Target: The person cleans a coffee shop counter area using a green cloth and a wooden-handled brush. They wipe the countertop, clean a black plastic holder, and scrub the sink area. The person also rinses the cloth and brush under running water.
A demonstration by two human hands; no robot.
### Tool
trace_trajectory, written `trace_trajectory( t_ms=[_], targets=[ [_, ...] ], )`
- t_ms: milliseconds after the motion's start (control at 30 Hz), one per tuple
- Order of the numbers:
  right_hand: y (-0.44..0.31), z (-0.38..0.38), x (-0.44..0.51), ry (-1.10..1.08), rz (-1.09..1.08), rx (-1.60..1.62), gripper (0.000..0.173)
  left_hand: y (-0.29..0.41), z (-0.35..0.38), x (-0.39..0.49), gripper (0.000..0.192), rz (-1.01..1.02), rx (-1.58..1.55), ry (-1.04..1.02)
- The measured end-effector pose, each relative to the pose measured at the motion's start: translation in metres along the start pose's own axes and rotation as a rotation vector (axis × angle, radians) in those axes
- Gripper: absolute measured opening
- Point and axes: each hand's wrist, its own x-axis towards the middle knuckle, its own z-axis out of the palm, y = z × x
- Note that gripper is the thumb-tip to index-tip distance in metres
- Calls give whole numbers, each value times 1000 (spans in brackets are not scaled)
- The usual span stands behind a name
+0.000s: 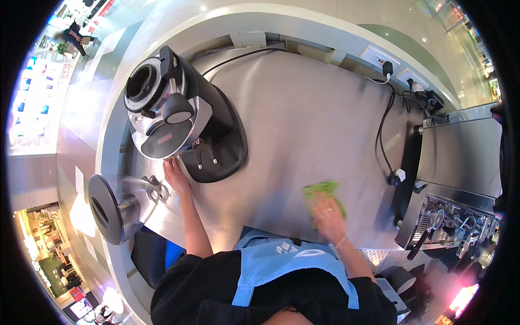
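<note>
A green cloth [325, 187] lies under my right hand [327, 215], which presses it flat on the stainless steel counter [276, 134]; hand and cloth look blurred. My left hand [175, 175] reaches to the near edge of a black and silver coffee grinder [174, 118]. Its fingertips pass out of sight beneath the grinder's head, so whether they grip anything is hidden. The grinder's round top collar [142, 83] is bare. Left of my left forearm stands a clear bean hopper [136, 203] with a dark lid [106, 209].
An espresso machine [451, 219] with portafilters stands at the right end. A black cable [382, 134] with a plug [396, 177] trails over the counter from the wall sockets [380, 57]. Another cord [239, 55] runs behind the grinder. A raised pale ledge [284, 16] curves around the back.
</note>
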Motion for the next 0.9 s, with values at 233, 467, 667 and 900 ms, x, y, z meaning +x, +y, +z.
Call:
trace_trajectory(
  t_ms=[233, 467, 667, 900],
  targets=[
    [-83, 9, 178, 354, -100, 179, 47, 13, 25, -28, 43, 144, 313, 48],
    [-41, -16, 207, 390, 150, 70, 50, 19, 25, -32, 34, 75, 411, 30],
    [-28, -23, 187, 418, 326, -5, 50, 16, 29, -30, 31, 93, 370, -46],
    [-38, -28, 312, 524, -111, -21, 52, 16, 28, -28, 30, 90, 373, -2]
  ],
)
